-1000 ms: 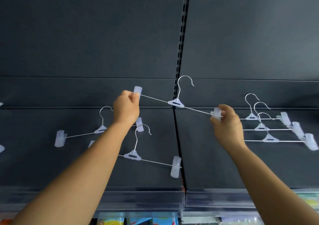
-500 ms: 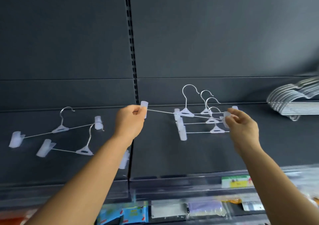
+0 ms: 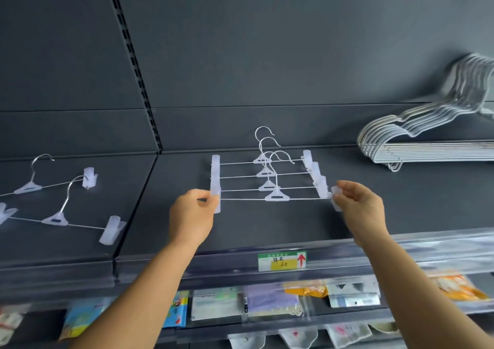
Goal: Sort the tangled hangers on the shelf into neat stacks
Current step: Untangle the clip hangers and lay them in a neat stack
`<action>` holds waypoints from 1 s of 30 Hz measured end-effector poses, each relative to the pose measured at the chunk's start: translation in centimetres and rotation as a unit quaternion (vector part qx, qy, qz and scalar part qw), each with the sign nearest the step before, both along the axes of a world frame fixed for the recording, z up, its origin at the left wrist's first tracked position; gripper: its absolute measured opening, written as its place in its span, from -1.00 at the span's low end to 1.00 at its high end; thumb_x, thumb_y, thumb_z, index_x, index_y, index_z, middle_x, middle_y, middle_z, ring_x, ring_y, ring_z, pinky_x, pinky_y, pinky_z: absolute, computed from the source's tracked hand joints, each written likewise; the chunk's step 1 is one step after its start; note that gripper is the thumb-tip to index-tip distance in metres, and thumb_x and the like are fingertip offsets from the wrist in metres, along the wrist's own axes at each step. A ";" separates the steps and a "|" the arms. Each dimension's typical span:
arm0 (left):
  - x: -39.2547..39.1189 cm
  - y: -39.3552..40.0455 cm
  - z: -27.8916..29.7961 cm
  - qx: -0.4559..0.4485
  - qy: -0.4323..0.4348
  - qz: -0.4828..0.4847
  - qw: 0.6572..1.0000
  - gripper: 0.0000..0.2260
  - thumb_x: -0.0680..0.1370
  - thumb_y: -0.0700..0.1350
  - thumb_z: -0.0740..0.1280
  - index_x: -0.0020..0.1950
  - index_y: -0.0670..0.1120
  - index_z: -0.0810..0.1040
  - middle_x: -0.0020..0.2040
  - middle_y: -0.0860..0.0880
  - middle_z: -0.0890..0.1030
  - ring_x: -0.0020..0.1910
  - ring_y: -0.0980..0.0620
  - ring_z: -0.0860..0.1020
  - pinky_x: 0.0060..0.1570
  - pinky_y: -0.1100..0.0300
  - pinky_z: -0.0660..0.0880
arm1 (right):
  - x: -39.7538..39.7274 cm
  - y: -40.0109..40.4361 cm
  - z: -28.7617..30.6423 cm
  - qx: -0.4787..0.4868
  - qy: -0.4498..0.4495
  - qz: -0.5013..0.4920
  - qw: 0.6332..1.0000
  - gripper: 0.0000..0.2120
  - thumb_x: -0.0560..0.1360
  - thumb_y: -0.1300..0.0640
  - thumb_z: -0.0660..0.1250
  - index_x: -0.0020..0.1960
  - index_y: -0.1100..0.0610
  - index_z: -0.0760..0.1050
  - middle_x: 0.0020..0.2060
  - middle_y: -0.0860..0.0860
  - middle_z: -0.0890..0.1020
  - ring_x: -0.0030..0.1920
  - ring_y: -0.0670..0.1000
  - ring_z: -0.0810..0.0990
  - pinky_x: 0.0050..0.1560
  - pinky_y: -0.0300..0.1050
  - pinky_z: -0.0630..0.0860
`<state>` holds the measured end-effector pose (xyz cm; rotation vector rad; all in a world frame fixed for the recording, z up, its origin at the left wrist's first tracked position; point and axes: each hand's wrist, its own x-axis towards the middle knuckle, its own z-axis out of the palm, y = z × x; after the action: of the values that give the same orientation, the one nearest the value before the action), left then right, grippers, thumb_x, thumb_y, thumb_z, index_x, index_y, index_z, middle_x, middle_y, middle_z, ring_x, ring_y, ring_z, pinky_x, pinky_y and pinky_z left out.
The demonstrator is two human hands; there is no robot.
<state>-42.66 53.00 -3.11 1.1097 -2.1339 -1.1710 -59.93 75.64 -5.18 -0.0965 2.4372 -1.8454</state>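
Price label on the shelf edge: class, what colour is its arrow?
Red, on the price label, seen in the head view.

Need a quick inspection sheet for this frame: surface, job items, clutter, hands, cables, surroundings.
Surface: dark shelf, clear front rail.
Job's things: row of three clip hangers; fourth clip hanger held at its near edge; two loose clip hangers overlapping on the left; stack of plain hangers on the right.
Clutter: nothing seen.
Grippers: left hand pinches the fourth hanger's left clip; right hand pinches its right clip.
Cables: nothing seen.
Surroundings: price tag on the rail; packaged goods hanging below; dark back panel.
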 end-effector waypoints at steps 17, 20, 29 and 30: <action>-0.5 0.0 -2.0 -0.083 -0.083 0.018 0.993 -0.82 0.52 -0.13 0.28 -0.28 -0.10 0.52 -0.44 0.07 0.44 -0.44 0.09 0.36 -0.44 0.23 0.25 | -0.4 0.1 -0.1 0.101 -0.008 0.022 0.995 -0.83 0.47 0.21 0.35 0.06 0.09 0.54 -0.13 -0.04 0.60 -0.06 0.02 0.56 -0.04 -0.14 0.43; -0.6 0.0 -2.1 -0.079 -0.068 0.022 0.994 -0.87 0.53 -0.13 0.28 -0.08 -0.12 0.61 -0.25 0.03 0.56 -0.26 0.02 0.50 -0.27 0.22 0.33 | -0.3 0.0 0.0 0.105 -0.010 0.019 0.994 -0.83 0.47 0.21 0.35 0.06 0.12 0.54 -0.12 -0.02 0.60 -0.06 0.02 0.56 -0.04 -0.15 0.42; -0.6 -0.5 -2.5 -0.088 -0.084 0.011 0.993 -0.85 0.55 -0.10 0.26 -0.08 -0.11 0.60 -0.17 -0.02 0.64 -0.23 -0.02 0.51 -0.26 0.22 0.33 | -0.5 -0.4 0.1 0.143 -0.002 0.019 0.989 -0.78 0.47 0.24 0.32 0.12 0.15 0.53 -0.09 -0.01 0.59 -0.06 0.03 0.54 -0.06 -0.14 0.42; -0.6 -0.5 -2.5 -0.090 -0.085 0.011 0.992 -0.85 0.55 -0.10 0.26 -0.07 -0.12 0.60 -0.17 -0.02 0.63 -0.22 -0.02 0.51 -0.25 0.22 0.34 | -0.5 -0.4 0.1 0.148 0.000 0.020 0.989 -0.78 0.47 0.24 0.32 0.12 0.14 0.53 -0.08 -0.01 0.60 -0.05 0.04 0.55 -0.05 -0.14 0.43</action>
<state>-43.24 52.46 -5.65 1.1831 -2.2964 -0.8820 -60.44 75.25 -5.05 -0.1238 2.6545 -1.4469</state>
